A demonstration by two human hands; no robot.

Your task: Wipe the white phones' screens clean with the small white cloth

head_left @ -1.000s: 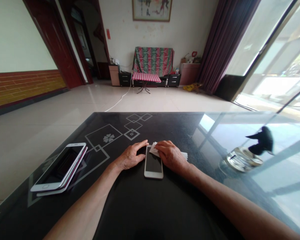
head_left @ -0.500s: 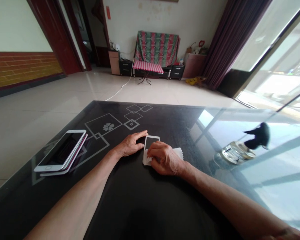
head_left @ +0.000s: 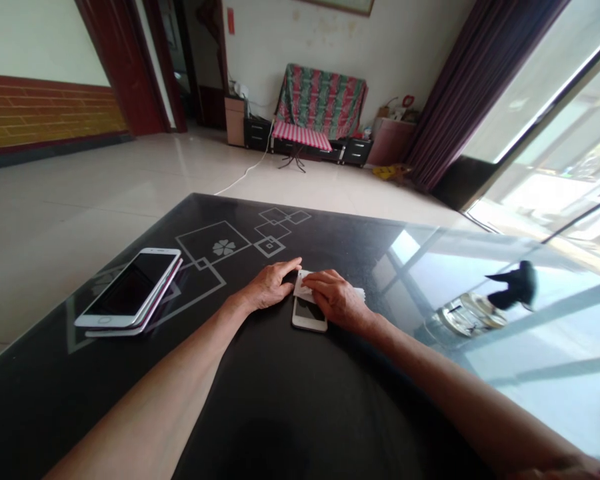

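Observation:
A white smartphone lies face up on the glossy black table, its lower end and part of the dark screen in sight. My right hand presses a white cloth with a zigzag edge onto the upper part of the phone; the fingers lie together over the cloth. Along the phone's left side rests my left hand, fingers stretched forward and thumb apart, at the phone's edge. My right hand and the cloth cover the phone's upper right side.
At the left, a white phone lies stacked on at least one other. A clear spray bottle with a black nozzle is to the right. Beyond the table is a small stand with a pink striped cover.
My right hand and the cloth have moved from the lower part of the phone to its upper part, baring the lower end. The right fingers are straighter. My left hand stays beside the phone.

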